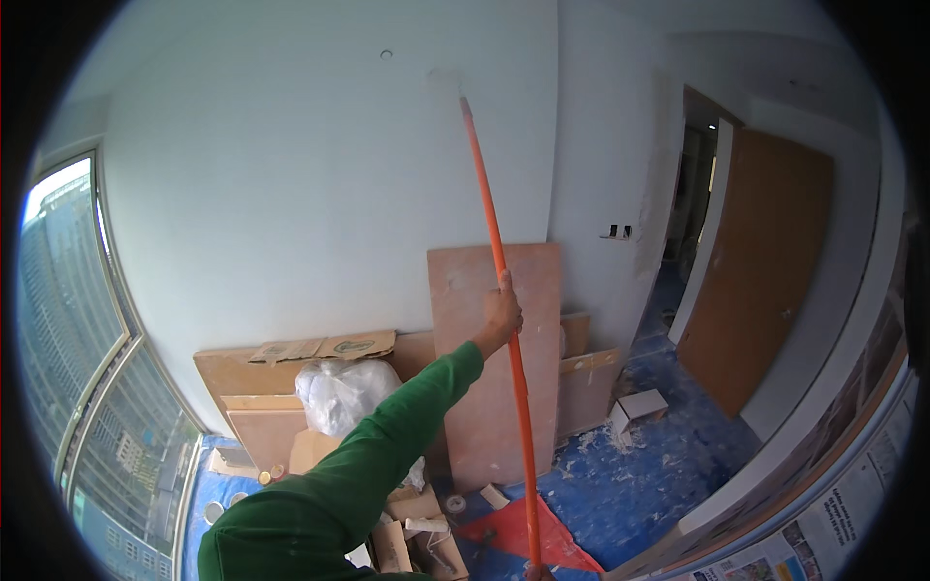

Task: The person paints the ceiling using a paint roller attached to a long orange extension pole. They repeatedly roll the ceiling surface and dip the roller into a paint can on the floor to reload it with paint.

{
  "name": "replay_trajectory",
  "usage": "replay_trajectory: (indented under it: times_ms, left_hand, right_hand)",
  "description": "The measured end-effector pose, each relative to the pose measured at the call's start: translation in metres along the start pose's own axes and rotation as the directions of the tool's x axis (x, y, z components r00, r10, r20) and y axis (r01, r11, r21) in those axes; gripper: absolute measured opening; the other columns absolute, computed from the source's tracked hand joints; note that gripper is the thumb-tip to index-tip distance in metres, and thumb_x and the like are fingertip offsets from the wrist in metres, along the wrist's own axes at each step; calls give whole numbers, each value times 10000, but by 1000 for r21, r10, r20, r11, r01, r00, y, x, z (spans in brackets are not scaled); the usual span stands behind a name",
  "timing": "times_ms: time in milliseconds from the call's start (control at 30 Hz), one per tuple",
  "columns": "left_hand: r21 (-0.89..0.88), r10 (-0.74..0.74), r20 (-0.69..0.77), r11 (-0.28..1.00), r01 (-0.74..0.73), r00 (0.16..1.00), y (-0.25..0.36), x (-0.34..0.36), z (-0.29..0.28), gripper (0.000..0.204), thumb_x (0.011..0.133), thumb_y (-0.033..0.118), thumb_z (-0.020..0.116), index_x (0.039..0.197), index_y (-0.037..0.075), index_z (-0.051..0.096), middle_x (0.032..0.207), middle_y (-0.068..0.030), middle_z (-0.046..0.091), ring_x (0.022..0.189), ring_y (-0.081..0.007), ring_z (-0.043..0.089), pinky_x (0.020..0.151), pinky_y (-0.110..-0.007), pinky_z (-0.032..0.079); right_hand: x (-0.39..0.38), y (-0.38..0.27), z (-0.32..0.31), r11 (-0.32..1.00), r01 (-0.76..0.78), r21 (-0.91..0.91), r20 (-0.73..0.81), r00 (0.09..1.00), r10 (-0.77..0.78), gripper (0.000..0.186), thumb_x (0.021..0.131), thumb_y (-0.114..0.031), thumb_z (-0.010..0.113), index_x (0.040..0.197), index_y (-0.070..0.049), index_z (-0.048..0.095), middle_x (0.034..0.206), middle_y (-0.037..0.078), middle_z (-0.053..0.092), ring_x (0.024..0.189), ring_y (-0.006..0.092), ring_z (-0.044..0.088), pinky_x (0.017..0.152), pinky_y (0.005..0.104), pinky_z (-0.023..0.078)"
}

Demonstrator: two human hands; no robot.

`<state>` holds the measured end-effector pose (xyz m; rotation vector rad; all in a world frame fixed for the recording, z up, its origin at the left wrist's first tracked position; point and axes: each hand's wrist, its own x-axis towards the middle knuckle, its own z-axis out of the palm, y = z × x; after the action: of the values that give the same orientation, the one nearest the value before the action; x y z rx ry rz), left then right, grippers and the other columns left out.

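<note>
A long orange pole (489,208) slants upward in front of me, its far tip against the pale wall (291,194). Whatever head is fitted there blends into the wall, and I cannot make it out. My left hand (502,315), at the end of a green sleeve (358,465), is wrapped round the pole's middle. Only a bit of my right hand (540,573) shows at the lower edge, closed round the pole's lower part. Behind the left hand leans a tall, brownish board (465,387).
More boards (257,387) and a white plastic bag (341,392) stand along the wall. Blue sheeting (668,465) covers the floor, with a red sheet (518,533), boxes (417,552) and a white carton (641,407) on it. A window (97,339) is left; a wooden door (760,261) stands open right.
</note>
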<state>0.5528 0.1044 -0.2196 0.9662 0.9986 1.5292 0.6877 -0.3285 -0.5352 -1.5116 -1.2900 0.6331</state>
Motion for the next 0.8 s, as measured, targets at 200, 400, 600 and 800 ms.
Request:
replay_trajectory:
  times_ms: [200, 400, 600, 800]
  left_hand:
    - [35, 123, 13, 992, -123, 992, 91, 32, 35, 523, 942, 535, 430, 668, 92, 390, 503, -3, 358, 358, -150, 379, 332, -327, 363]
    - [59, 212, 45, 975, -215, 976, 149, 49, 56, 516, 937, 513, 458, 780, 22, 438, 527, -11, 357, 376, -148, 355, 349, -330, 341]
    - [36, 241, 72, 969, -244, 968, 171, 46, 80, 489, 951, 488, 440, 774, 33, 435, 534, -15, 368, 386, -156, 369, 361, -339, 352]
    - [25, 294, 83, 955, -297, 952, 228, 67, 95, 476, 963, 465, 419, 759, 35, 426, 551, -56, 431, 414, -207, 457, 372, -365, 406]
  right_hand:
    - [59, -82, 6, 1000, -15, 9, -38, 999, 16, 405, 970, -342, 424, 782, -14, 567, 611, 145, 518, 557, 275, 509, 512, 414, 376]
    - [141, -135, 20, 991, 135, -12, -96, 986, -136, 370, 939, -333, 481, 808, 0, 575, 642, 194, 590, 577, 382, 586, 528, 452, 452]
    - [208, -196, 10, 991, 94, -92, -50, 994, -99, 435, 947, -350, 424, 809, 30, 584, 726, 279, 609, 756, 484, 590, 687, 531, 458]
    - [238, -244, 1, 981, 143, -134, -69, 986, -153, 414, 945, -339, 436, 808, 20, 587, 718, 280, 610, 742, 476, 601, 673, 532, 464]
